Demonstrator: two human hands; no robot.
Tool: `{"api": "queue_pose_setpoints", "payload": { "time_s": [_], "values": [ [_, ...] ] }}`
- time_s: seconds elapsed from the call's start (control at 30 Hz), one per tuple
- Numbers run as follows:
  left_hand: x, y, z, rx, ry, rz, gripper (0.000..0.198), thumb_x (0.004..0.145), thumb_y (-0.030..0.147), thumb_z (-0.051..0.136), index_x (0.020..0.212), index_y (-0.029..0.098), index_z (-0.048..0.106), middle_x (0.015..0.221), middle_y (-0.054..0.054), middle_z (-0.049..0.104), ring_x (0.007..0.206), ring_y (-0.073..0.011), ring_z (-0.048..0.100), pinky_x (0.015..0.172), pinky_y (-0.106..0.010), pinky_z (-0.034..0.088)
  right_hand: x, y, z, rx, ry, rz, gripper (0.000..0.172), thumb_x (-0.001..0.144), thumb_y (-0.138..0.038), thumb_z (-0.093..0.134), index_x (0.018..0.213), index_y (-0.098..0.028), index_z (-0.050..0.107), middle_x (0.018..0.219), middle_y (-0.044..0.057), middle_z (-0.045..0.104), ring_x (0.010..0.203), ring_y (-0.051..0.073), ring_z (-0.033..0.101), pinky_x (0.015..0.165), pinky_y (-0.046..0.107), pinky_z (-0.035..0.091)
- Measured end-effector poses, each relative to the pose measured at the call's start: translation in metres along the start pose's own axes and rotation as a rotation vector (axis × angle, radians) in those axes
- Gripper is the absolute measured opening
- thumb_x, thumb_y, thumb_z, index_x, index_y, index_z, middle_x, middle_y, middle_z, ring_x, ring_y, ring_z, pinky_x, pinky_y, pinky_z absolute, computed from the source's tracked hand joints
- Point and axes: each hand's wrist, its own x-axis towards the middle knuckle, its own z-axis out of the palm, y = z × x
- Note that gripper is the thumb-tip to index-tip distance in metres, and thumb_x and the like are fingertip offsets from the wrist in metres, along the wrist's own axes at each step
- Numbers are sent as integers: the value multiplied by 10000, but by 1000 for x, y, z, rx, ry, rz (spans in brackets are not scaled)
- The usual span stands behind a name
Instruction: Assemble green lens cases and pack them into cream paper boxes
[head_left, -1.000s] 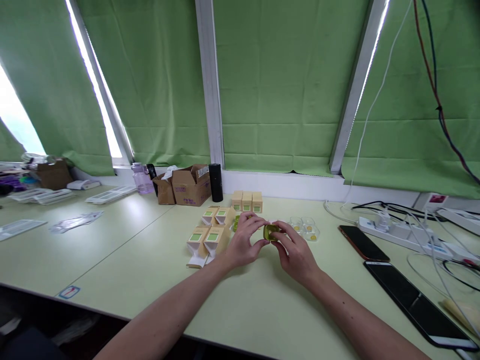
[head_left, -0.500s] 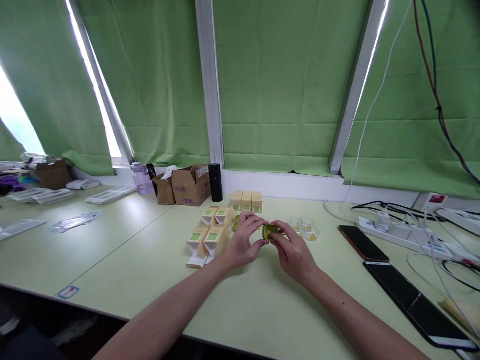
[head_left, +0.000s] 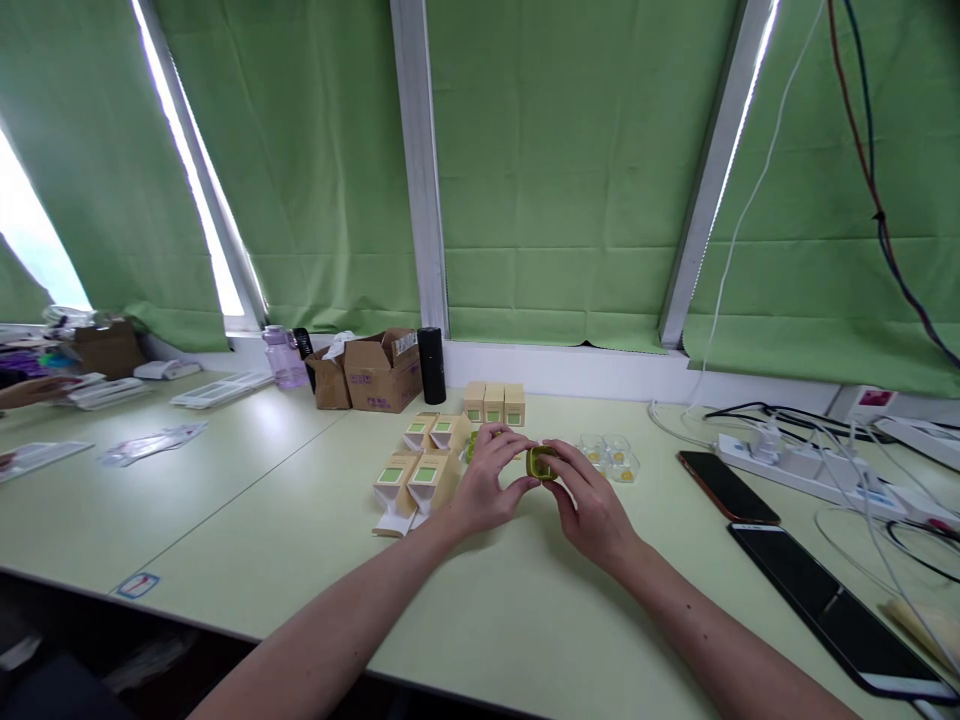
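Between my two hands, above the table, is a small green square cup (head_left: 538, 463) with its hollow side facing me. My left hand (head_left: 491, 480) pinches its left edge between thumb and fingers. My right hand (head_left: 589, 500) grips the right side, and one finger reaches into the hollow. Left of my left hand stand several cream cartons with green labels (head_left: 424, 475), the front ones with open flaps. Part of another green piece (head_left: 471, 447) shows behind my left fingers. A clear plastic tray (head_left: 619, 462) with yellowish spots in its cups lies beyond my right hand.
Closed cream cartons (head_left: 493, 402) stand at the back near a black cylinder (head_left: 430, 365) and a brown cardboard box (head_left: 382, 370). To the right lie two phones (head_left: 727, 487) and a white power strip (head_left: 810, 475) with cables. Another person's hand (head_left: 34, 390) is at far left.
My right finger has shifted inside the green cup, which is turned slightly; both hands stay in place. At far left, another person's hand has come into view over the white trays.
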Motion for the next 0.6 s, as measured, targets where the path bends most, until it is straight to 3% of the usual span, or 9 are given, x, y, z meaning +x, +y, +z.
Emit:
{"api": "queue_pose_setpoints", "payload": {
  "time_s": [0.13,0.27,0.47,0.6],
  "values": [
    [0,-1,2,-16,8,-56,339,890,333,736,1201,207,683,1085,-97,727,1168,-288,513,1020,-511,491,-1,-4,-2,35,17,54,569,986,-145,520,1523,-260,371,1490,159,524,1398,307,511,1073,552,541],
    [0,-2,3,-45,19,-139,289,919,400,695,1129,204,727,1012,-102,723,1148,-284,525,975,-481,519,0,-7,-4,85,33,79,598,972,-138,521,1531,-269,353,1523,159,485,1425,322,473,1022,542,575],
    [1,-3,3,-43,-20,-216,282,975,427,596,890,221,768,919,-85,681,1066,-255,582,914,-416,537,-2,-5,-2,92,37,100,579,964,-94,482,1499,-301,404,1467,147,519,1257,299,599,839,458,647],
    [1,-3,3,-48,-58,-253,382,1004,408,537,742,216,737,789,-64,639,1014,-243,601,872,-385,526,-4,-2,1,104,46,102,550,958,-81,485,1465,-289,431,1416,145,559,1204,284,623,834,445,636]
  ]
}}
